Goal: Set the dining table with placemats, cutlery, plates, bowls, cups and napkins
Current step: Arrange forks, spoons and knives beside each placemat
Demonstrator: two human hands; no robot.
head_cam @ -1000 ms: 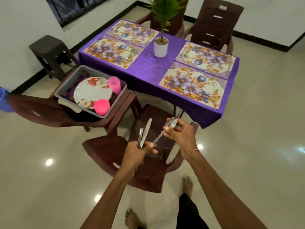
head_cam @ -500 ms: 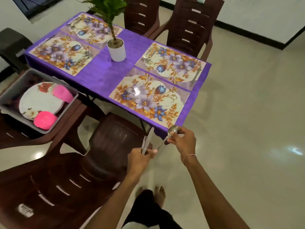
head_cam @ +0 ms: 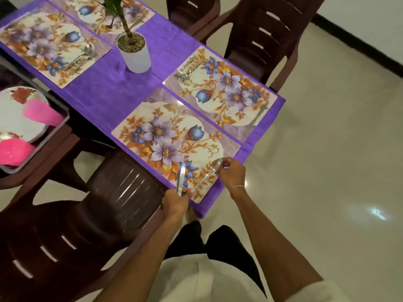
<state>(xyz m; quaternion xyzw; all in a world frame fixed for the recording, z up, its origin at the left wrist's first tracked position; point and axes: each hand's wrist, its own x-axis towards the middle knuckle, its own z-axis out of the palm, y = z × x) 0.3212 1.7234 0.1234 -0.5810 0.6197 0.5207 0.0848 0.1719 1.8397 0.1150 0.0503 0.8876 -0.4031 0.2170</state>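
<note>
Spoon over near placemat, by worktop corner. Right hand pinches spoon bowl with fingertips; handle slants down-left toward left hand. Left hand curled round knife handle, blade pointing up and away over placemat edge.

Your nearest placemat lies open; a brown chair crowds its left edge, a plant pot stands beyond.

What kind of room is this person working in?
Probably a home dining room: a table under a purple cloth carries floral placemats, dark brown plastic chairs stand around it, and a white potted plant sits mid-table. The left hand grips a steel knife, the right hand pinches a steel spoon.
</note>
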